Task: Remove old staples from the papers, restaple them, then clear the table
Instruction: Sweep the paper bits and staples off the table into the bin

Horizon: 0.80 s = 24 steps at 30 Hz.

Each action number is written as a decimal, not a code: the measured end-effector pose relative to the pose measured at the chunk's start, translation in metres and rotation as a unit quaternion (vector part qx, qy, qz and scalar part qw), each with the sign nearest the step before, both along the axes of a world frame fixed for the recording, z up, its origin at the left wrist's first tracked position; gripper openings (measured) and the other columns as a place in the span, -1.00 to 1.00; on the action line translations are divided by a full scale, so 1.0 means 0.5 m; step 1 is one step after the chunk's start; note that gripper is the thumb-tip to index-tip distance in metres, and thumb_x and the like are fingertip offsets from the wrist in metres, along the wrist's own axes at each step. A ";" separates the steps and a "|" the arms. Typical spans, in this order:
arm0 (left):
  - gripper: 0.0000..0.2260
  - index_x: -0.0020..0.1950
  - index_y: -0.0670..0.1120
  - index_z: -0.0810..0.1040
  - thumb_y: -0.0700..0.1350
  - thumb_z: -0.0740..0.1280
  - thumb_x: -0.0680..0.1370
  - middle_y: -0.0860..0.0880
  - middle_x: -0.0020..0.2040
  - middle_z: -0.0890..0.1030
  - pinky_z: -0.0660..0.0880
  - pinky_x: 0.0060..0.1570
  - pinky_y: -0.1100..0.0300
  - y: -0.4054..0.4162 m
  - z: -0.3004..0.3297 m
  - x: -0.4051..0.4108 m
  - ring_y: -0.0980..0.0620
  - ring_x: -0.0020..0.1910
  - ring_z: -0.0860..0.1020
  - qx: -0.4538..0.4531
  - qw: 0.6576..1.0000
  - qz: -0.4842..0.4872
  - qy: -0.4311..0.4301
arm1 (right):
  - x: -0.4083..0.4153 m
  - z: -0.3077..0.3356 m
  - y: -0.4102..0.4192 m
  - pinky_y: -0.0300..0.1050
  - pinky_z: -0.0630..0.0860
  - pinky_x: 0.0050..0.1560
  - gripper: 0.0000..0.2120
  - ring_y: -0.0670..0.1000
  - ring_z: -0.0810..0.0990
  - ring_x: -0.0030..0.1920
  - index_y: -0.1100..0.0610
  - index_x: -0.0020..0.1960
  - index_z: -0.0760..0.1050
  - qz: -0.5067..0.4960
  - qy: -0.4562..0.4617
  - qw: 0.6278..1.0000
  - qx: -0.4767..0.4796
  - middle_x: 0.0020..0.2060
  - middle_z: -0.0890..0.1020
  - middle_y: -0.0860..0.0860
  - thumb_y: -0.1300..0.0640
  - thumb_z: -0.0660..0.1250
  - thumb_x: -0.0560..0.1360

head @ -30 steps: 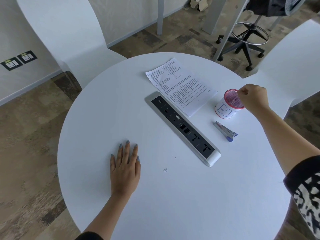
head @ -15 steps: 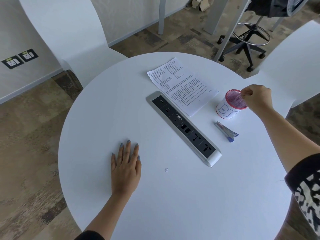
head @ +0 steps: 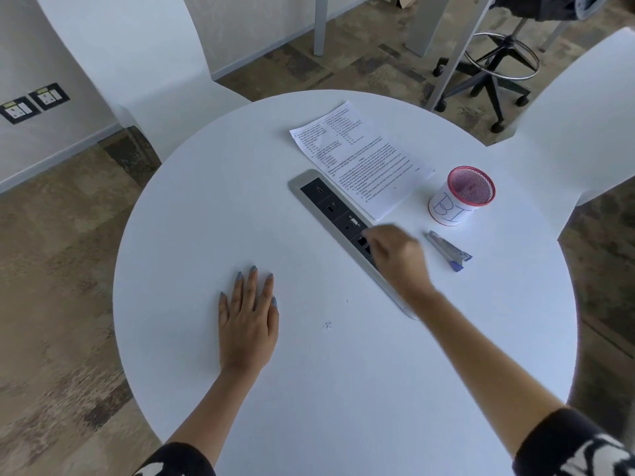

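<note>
Lying near the table's (head: pixel 343 407) far edge, the stapled papers (head: pixel 360 159) partly overlap the socket strip (head: pixel 330 207).
The blurred right hand (head: pixel 395 255) hovers above the strip with fingers curled; whether it holds anything cannot be told. The left hand (head: pixel 249 314) rests flat, fingers straight. Stapler (head: pixel 448 250) and mesh bin cup (head: pixel 460 195) sit beside the papers; staple bits (head: pixel 328 325) lie near the left hand.

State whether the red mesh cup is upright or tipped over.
Upright. The red mesh cup stands on its base on the table, round rim facing up.
</note>
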<state>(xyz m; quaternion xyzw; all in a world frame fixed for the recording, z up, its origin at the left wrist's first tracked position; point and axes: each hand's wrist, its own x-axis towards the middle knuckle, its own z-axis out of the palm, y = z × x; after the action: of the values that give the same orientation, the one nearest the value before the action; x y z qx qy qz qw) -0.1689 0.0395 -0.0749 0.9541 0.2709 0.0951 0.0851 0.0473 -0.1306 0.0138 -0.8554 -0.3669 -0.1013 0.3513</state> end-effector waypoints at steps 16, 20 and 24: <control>-0.60 0.47 -0.05 0.40 -0.04 0.09 0.64 -0.13 0.53 0.33 0.26 0.36 -0.22 0.001 -0.006 -0.002 -0.17 0.50 0.31 0.012 1.000 0.000 -0.012 | -0.262 -0.132 -0.033 -0.08 0.60 -0.33 -0.35 0.16 0.61 -0.16 0.28 0.39 0.21 -0.006 0.069 0.986 -0.154 -0.07 0.67 0.17 0.56 0.28 0.35; -0.59 0.48 -0.05 0.39 -0.04 0.08 0.65 -0.13 0.54 0.32 0.25 0.36 -0.23 0.001 -0.009 -0.003 -0.17 0.51 0.30 0.012 1.000 -0.004 -0.010 | -0.296 -0.122 -0.031 -0.15 0.58 -0.15 -0.48 0.11 0.62 -0.05 0.22 0.34 0.31 0.021 0.103 0.987 -0.123 0.00 0.66 0.11 0.48 0.30 0.43; -0.59 0.48 -0.05 0.39 -0.04 0.08 0.65 -0.13 0.54 0.31 0.25 0.37 -0.23 0.002 -0.008 -0.003 -0.17 0.51 0.29 0.010 1.000 -0.004 -0.007 | -0.288 -0.112 -0.035 -0.13 0.56 0.04 -0.73 0.02 0.62 0.00 0.15 0.16 0.51 -0.059 0.239 0.969 -0.008 0.00 0.65 0.00 0.38 0.21 0.53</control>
<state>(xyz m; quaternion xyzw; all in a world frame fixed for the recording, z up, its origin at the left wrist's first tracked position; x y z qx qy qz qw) -0.1703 0.0403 -0.0791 0.9553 0.2656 0.1040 0.0773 -0.0967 -0.1482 -0.0423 -0.8774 -0.2222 0.0886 0.4158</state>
